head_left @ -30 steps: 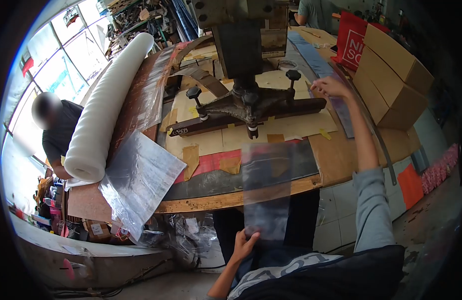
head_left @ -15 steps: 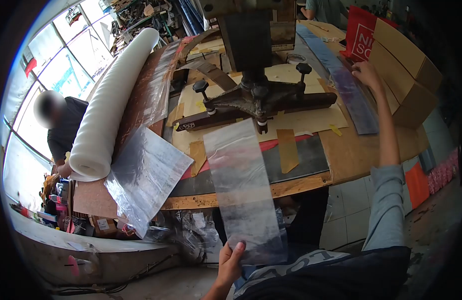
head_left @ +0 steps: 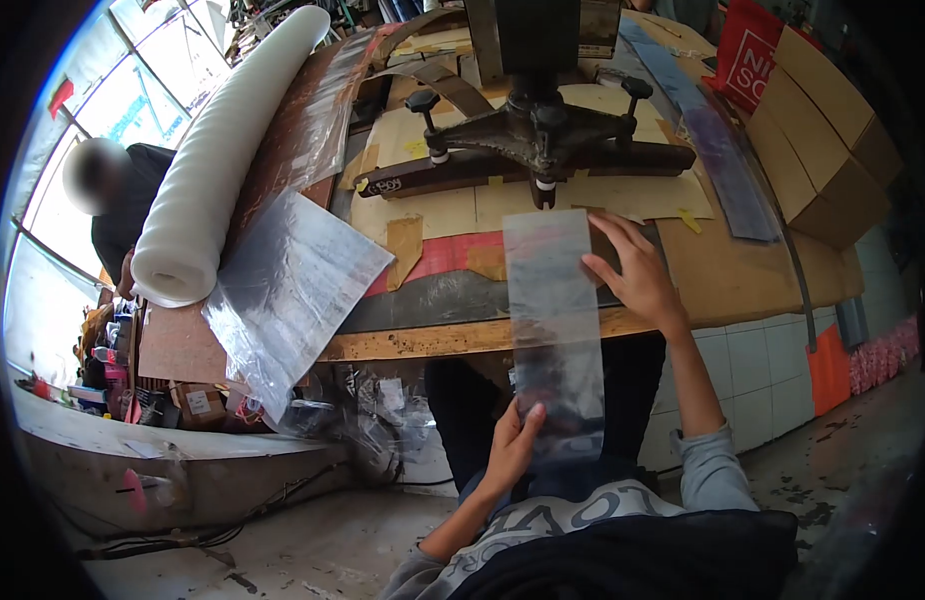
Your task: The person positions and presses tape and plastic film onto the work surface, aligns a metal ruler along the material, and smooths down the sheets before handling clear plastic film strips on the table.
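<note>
My left hand (head_left: 513,445) is closed on the lower left edge of a long, clear plastic sheet (head_left: 553,330), thumb on top. The sheet stands out in front of me, over the table's front edge. At its upper right edge is my right hand (head_left: 638,275), thumb and fingers apart, the tips at or just touching the plastic. Beyond the sheet's top end stands a dark metal press head (head_left: 543,140) with black knobs and a crossbar. A pale board (head_left: 433,215) lies under the crossbar.
A white foam roll (head_left: 223,160) and a larger clear plastic sheet (head_left: 298,290) lie at left. Bluish plastic strips (head_left: 723,170), a cardboard box (head_left: 818,150) and a red bag (head_left: 748,55) are at right. A dark narrow strip (head_left: 807,300) hangs over the edge. Another person (head_left: 128,215) is at far left.
My right hand has come from beside the bluish strips to the plastic sheet's upper edge. The sheet and my left hand have shifted right. A dark strip now hangs off the table's right edge.
</note>
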Tool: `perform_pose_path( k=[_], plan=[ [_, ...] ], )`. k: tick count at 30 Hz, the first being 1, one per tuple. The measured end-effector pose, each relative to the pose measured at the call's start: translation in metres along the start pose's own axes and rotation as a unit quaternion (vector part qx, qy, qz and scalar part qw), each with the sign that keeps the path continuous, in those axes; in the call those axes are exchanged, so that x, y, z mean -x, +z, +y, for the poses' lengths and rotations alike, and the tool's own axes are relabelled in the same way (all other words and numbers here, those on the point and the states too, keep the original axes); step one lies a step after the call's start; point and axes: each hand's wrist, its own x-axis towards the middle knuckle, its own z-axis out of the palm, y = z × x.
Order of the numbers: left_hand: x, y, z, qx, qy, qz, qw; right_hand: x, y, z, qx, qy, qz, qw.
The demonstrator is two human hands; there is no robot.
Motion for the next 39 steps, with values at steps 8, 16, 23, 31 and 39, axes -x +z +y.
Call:
perform_pose_path(
  k=[8, 16, 23, 31, 39],
  plan=[
    [-0.016, -0.021, 0.009, -0.127, 0.056, -0.002, 0.99, -0.023, 0.028, 0.003, 0.061, -0.008, -0.03, 0.998],
    [-0.05, -0.022, 0.064, -0.38, 0.321, 0.229, 0.837, -0.002, 0.034, -0.001, 0.157, -0.029, 0.004, 0.987],
    [-0.113, -0.025, 0.12, -0.551, 0.377, 0.152, 0.729, -0.01, 0.031, -0.005, 0.136, -0.015, -0.014, 0.99],
    [-0.162, -0.015, 0.091, -0.615, 0.384, 0.09, 0.683, -0.001, 0.037, -0.008, 0.111, -0.031, 0.01, 0.993],
    [-0.147, -0.003, 0.09, -0.603, 0.378, 0.108, 0.694, -0.002, 0.03, -0.017, 0.12, 0.009, -0.02, 0.993]
  ],
)
